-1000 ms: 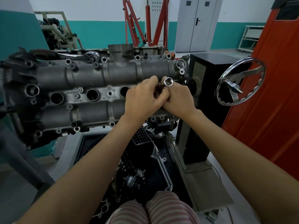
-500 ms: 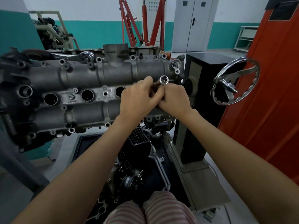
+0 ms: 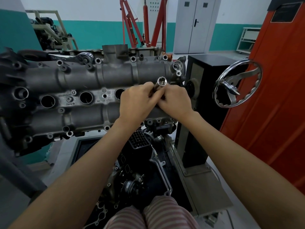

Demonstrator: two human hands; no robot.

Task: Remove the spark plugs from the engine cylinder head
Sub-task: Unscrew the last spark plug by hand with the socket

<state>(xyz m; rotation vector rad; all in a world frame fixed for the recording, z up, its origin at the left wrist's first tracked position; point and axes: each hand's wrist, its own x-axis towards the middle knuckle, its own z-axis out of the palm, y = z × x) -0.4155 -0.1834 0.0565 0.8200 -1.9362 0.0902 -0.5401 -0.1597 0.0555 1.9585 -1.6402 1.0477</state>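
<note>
Chrome spark plug socket, open end up, grasped jointly by left hand and right hand over the grey cylinder head; ratchet rests atop.

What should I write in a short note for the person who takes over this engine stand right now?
Left hand and right hand: both grip the shiny steel spark plug socket, open end up, over the rightmost well of the grey cast aluminium cylinder head.
Chrome ratchet wrench lies on the head's far edge, not attached.
Done: three round plug wells show open; whether plugs remain inside cannot be seen.
Left: seat the socket, fit the ratchet, loosen and lift out each plug; check every well.
</note>
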